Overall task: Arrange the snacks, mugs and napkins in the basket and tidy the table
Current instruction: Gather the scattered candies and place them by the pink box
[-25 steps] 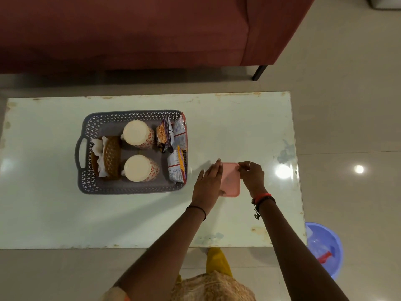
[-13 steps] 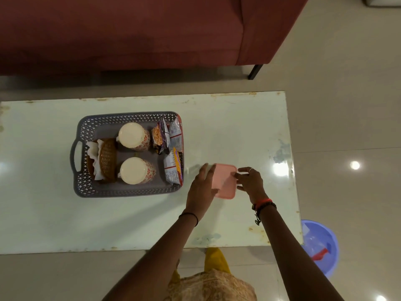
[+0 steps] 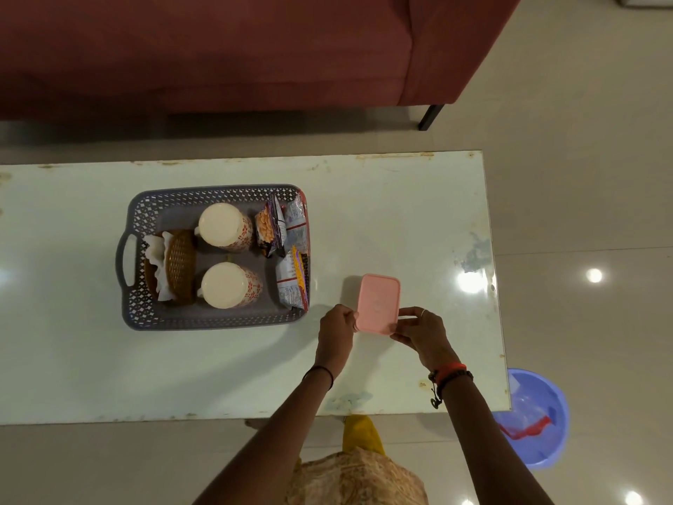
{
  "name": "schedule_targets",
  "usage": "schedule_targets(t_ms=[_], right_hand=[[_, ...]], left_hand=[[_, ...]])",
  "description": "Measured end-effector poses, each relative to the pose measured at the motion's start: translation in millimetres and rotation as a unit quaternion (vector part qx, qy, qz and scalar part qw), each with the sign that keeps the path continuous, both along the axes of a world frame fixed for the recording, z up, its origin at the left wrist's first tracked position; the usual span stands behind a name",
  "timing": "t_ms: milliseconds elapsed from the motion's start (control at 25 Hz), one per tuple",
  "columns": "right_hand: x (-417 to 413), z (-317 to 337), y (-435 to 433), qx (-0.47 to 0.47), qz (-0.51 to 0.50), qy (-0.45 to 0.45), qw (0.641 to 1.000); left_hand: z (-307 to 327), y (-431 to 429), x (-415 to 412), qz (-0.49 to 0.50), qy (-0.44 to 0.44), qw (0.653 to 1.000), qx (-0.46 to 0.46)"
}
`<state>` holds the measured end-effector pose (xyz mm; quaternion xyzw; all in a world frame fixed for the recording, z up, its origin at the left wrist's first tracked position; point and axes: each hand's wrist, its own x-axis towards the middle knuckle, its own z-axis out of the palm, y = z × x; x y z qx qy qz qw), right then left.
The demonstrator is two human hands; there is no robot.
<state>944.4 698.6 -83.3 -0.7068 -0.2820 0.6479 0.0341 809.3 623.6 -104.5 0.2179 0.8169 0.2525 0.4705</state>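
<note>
Red sofa [image 3: 218, 49] beyond the table, blue plastic tub [image 3: 535, 417] on the tiled floor [image 3: 582, 176]

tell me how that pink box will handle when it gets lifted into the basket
The pink box looks like rigid plastic, so it should keep its shape. The left hand and right hand pinch its near corners alone, so it seems light. Its smooth lid may be a little slippery.
</note>
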Motion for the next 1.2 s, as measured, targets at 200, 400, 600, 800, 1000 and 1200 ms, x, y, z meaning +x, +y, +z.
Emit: schedule_targets(t_ms=[200,400,600,800,1000,1200], right_hand=[[3,0,4,-0.014,-0.005,0.013,1.0],[-13,1,14,-0.015,0.018,0.025,0.999],[-44,0,20,0.009,0.018,0.046,0.999],[-84,-3,26,0.029,0.032,0.055,0.998],[-101,-4,33,0.036,0.064,0.087,0.994],[-86,0,34,0.048,0.087,0.073,0.992]], left_hand=[[-3,-5,4,0.079,-0.085,0.993,-0.025],[-2,-9,14,0.306,-0.255,0.915,-0.064],[4,-11,13,0.306,-0.245,0.918,-0.058],[3,-21,5,0.253,-0.208,0.943,-0.06],[2,-37,0,0.223,-0.179,0.957,-0.052],[8,-57,-7,0.151,-0.118,0.979,-0.063]])
